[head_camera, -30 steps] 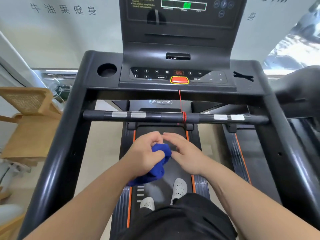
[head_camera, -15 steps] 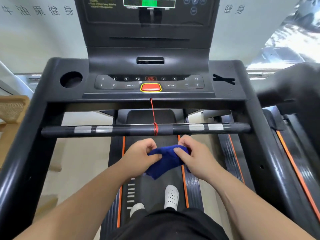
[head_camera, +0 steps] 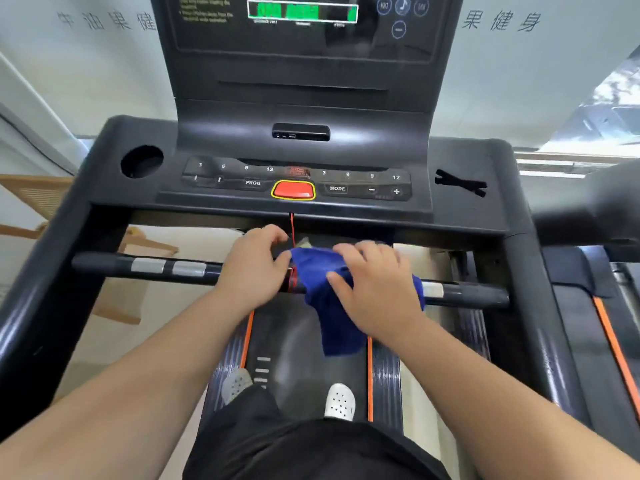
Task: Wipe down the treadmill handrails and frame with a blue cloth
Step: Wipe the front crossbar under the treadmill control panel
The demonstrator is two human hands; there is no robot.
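The blue cloth (head_camera: 322, 268) was draped over the crossbar handrail (head_camera: 104, 263), just right of centre, with its loose end hanging toward the belt (head_camera: 298, 341). My right hand (head_camera: 375, 292) lay on top of it, fingers spread and mostly straight, thumb on the cloth too, pressing it onto the bar. My left hand (head_camera: 251, 268) sat on the bar just beside it, fingers curled, thumb touching the cloth's left edge. Couldn't tell whether it pinched the cloth or only wrapped the bar.

A red safety cord (head_camera: 292, 225) ran down from the console (head_camera: 346, 147) and was wound round the bar between my hands, right at the cloth's edge. Two silver grip patches (head_camera: 149, 265) showed on the bar's left part; another silver patch (head_camera: 433, 291) peeked out right of the cloth.

On the console were a red stop button (head_camera: 293, 190) mid-panel, a cup holder (head_camera: 142, 161) on the left and a green display (head_camera: 302, 11) lit up top, digits blurred. Black side rails (head_camera: 48, 282) ran back on both sides of me. I stood on the belt in white perforated shoes (head_camera: 340, 401) and black shorts (head_camera: 311, 452). A wooden chair (head_camera: 38, 194) stood off left, a second treadmill (head_camera: 581, 323) on the right.
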